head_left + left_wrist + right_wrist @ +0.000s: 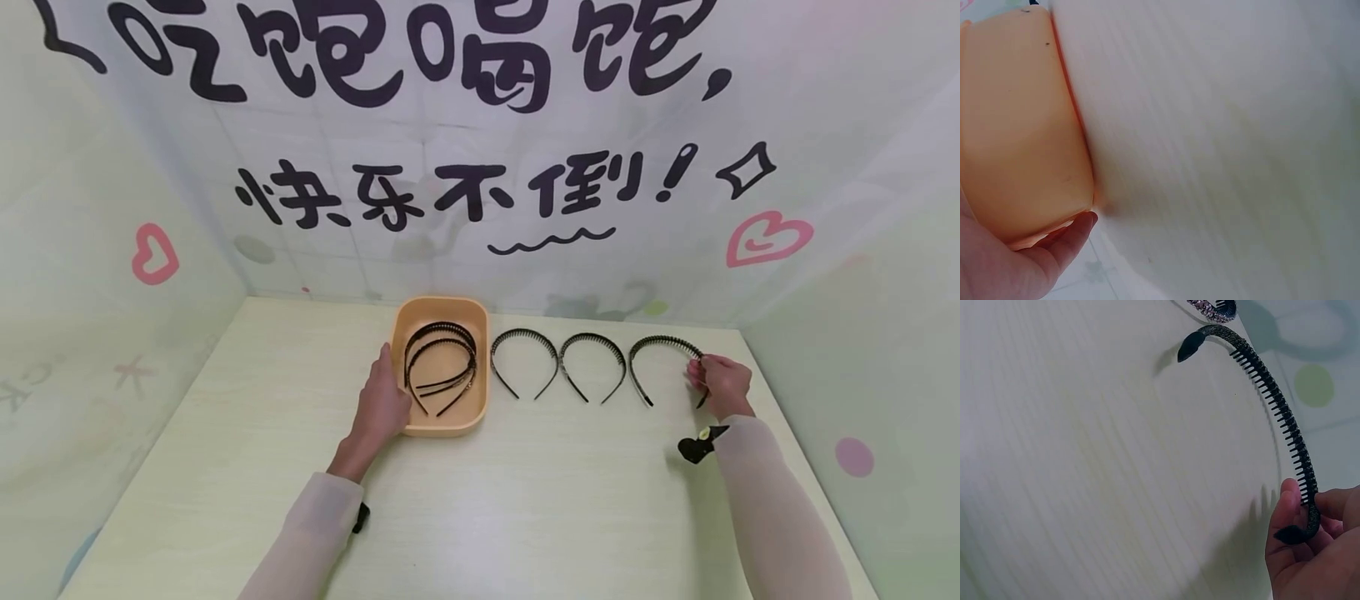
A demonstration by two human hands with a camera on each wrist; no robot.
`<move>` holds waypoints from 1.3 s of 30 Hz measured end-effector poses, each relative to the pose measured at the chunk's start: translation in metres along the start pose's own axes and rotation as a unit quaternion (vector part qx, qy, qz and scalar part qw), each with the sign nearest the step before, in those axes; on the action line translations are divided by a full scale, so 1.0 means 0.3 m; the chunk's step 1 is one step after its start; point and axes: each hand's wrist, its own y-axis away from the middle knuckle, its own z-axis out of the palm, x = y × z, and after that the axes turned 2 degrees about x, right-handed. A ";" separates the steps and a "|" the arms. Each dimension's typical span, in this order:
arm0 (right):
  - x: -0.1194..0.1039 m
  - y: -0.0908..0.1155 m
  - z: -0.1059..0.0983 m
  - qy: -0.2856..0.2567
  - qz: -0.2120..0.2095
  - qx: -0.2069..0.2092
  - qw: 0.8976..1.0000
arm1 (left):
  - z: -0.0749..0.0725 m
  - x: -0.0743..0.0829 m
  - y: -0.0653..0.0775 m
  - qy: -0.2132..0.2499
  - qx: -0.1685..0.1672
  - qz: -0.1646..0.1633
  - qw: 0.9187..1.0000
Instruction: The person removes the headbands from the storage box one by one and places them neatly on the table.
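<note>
1. Pale sleeves (780, 517) lie nearest the head camera, one on each arm, with black gear (697, 448) at each wrist.
2. Left hand (381, 400): gripping the bin (442, 431) at its near left corner. The left wrist view adds what the head view hides: fingers (1072, 240) wrapped against the bin's outer side, which bears small dark specks. (The bin's inside is out of sight from there.)
3. Right hand (726, 385): pinching the rightmost band (663, 340) near one end, thumb against fingers. Only the right wrist view makes its make-up plain: a row of comb teeth along the inner edge, and dark, pointed tips, one poking out below the grip.
4. At the top of that same view, the end of a neighbouring band shows pinkish glitter (too fine to make out from the head).
5. The orange bin stands on the table (525, 517), near the back edge. In it lie several black bands (444, 327), overlapping, their open ends towards the person; the exact count is hard to tell.
6. Right of the bin, in a row on the table: the left band (525, 332) just beside its wall, then the middle band (592, 337), then the held one.
7. Behind stands a pale cloth (420, 267) with black lettering and a pink heart.
</note>
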 end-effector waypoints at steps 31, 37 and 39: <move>-0.016 -0.005 0.003 0.156 -0.030 -0.055 0.986 | 0.002 -0.005 -0.007 -0.002 -0.001 0.007 1.000; -0.009 0.001 0.013 0.177 -0.043 -0.050 0.982 | -0.002 -0.005 -0.004 -0.005 -0.005 0.007 1.000; -0.007 0.001 0.016 0.184 -0.048 -0.044 0.981 | -0.002 -0.004 -0.003 -0.004 -0.002 0.008 1.000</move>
